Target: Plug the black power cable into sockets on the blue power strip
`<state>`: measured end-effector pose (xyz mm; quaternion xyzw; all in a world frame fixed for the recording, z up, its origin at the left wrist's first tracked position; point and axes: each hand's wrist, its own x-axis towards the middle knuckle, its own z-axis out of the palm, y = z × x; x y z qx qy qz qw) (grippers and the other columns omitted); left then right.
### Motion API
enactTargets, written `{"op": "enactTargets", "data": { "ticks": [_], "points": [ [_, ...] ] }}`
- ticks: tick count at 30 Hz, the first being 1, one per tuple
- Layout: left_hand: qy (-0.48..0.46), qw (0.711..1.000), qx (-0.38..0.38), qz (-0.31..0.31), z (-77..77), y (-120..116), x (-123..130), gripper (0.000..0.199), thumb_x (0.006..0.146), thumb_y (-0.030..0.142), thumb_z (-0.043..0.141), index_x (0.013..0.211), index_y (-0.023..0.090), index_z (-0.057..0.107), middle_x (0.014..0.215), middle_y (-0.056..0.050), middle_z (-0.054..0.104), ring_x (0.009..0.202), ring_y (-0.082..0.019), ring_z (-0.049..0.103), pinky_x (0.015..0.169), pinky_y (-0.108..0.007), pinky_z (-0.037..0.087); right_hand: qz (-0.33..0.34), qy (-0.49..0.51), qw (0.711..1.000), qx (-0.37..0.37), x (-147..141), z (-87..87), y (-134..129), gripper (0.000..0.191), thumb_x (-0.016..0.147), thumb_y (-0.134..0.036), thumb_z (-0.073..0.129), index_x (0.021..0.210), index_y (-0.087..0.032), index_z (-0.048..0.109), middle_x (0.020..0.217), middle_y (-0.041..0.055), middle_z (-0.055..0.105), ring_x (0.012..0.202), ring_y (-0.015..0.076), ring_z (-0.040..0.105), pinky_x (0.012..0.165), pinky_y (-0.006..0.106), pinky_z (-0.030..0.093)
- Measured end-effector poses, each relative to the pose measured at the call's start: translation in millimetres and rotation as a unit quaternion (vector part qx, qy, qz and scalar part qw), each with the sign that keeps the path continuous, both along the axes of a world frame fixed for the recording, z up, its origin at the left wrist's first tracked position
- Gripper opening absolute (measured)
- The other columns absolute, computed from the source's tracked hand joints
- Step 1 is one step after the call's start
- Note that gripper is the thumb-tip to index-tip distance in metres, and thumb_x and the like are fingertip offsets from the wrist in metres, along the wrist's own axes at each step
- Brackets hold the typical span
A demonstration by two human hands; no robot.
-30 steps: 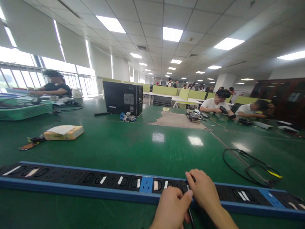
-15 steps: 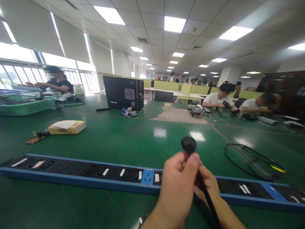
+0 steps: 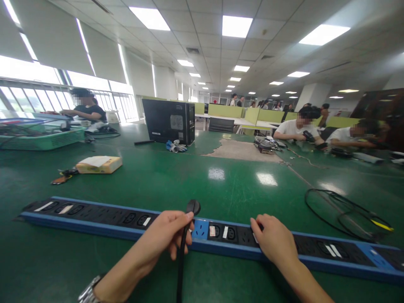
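My left hand (image 3: 172, 229) pinches a round black plug (image 3: 193, 207) by its neck, and its thick cable hangs down toward me. The plug is just above the far edge of a long blue and black power strip (image 3: 200, 229), left of a blue socket section. My right hand (image 3: 274, 235) rests on the strip right of the middle, fingers curled over its sockets; what lies under them is hidden. White labels mark several sockets.
On the green table (image 3: 158, 176) lie a tissue pack (image 3: 99, 165), keys (image 3: 61, 179), a black computer case (image 3: 168, 122), gloves (image 3: 176, 146) and a coiled cable (image 3: 341, 210). A green basket (image 3: 47, 139) stands left. People sit at both far sides.
My hands, together around the plug before, are now apart. The left has carried the plug left and lower; the right has let go and come down on the strip. The view has shifted slightly.
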<state>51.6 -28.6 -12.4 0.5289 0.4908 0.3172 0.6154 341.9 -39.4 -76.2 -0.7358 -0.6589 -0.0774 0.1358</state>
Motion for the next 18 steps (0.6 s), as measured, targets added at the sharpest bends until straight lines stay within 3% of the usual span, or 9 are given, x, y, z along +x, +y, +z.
{"op": "enactTargets", "data": {
  "ticks": [6, 18],
  "points": [
    [0.029, 0.998, -0.031, -0.038, -21.8, -3.1, 10.0, 0.06, 0.067, 0.075, 0.057, 0.06, 0.016, 0.056, 0.037, 0.002, 0.052, 0.028, -0.006, 0.042, 0.028, -0.013, 0.025, 0.003, 0.002, 1.0, -0.003, 0.1, 0.1, -2.2, 0.037, 0.096, -0.036, 0.039, 0.065, -0.023, 0.054, 0.073, 0.0014, 0.061, 0.076, 0.0193, 0.057, 0.064, 0.03, 0.031],
    [0.048, 0.997, -0.049, -0.046, -34.9, -8.5, 21.4, 0.063, 0.06, 0.08, 0.058, 0.055, 0.019, 0.047, 0.033, 0.004, 0.048, 0.027, -0.007, 0.041, 0.027, -0.013, 0.022, 0.011, -0.008, 1.0, 0.009, -0.6, 0.1, -1.6, 0.035, 0.096, -0.034, 0.04, 0.066, -0.023, 0.054, 0.074, 0.0014, 0.062, 0.078, 0.0195, 0.058, 0.065, 0.03, 0.031]
  ]
}}
